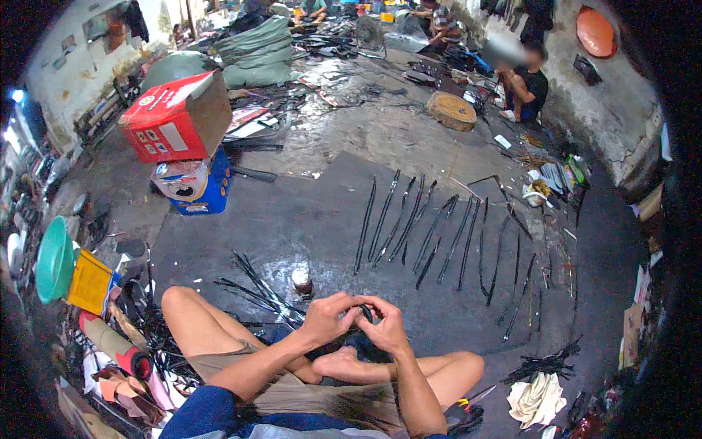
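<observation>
A small dark piece (366, 313) sits between the person's hands, nearer the person than the jar (301, 282) and slightly right of it. The right hand (383, 327) has a narrow grip, thumb and fingers closed on the piece; the left hand (330, 320) meets it with a narrow grip too, though I can't tell whether that one also holds the piece. The jar stands on a dark mat (307, 208). Just left of the jar, black strips (256, 287) lie crossed in a bundle; to its right, more strips (469, 245) lie spaced in a row. Beyond the jar, leftward, a red carton (164, 117) rests on a blue box (212, 192). Well left of the jar is a green basin (55, 260). Far beyond the jar, rightward, I see a wood block (451, 110) and a co-worker (536, 82).
</observation>
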Tool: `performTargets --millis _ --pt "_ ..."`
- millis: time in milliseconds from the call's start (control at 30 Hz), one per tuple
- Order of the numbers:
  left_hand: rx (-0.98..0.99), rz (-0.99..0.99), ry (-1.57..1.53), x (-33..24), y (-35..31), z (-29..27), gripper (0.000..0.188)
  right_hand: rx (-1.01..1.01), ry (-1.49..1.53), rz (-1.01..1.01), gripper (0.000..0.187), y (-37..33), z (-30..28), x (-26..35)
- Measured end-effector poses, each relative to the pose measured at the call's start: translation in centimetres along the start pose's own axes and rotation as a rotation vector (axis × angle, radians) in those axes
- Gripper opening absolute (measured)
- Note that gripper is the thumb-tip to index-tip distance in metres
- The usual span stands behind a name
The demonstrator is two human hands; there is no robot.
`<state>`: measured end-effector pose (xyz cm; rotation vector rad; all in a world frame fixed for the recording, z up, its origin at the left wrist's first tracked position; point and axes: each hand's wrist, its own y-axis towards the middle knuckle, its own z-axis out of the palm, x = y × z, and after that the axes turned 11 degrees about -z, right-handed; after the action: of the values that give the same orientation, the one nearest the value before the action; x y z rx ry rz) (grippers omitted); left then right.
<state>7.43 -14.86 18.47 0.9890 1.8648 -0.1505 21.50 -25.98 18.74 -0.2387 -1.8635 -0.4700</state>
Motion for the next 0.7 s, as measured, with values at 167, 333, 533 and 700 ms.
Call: performTargets --millis 167,333,533,700 --pt "-0.165 -0.593 -0.683 -2.0 -1.3 -0.3 0.019 -0.018 -0.135 -0.111 0.034 0.5 1.5 3.5" --pt "-0.223 -0.723 -0.882 -2.2 -2.1 0.2 0.024 -0.085 -0.270 -0.227 0.032 0.1 2.8 4.3" --pt "-0.230 -0.814 -0.966 -0.9 -2.7 -0.5 0.018 -0.084 -0.306 -0.237 0.026 -0.2 3.5 5.0" --pt "-0.208 -0.842 -1.061 -0.3 -2.9 -1.8 0.013 -0.088 -0.291 -0.246 0.024 0.3 4.7 5.7"
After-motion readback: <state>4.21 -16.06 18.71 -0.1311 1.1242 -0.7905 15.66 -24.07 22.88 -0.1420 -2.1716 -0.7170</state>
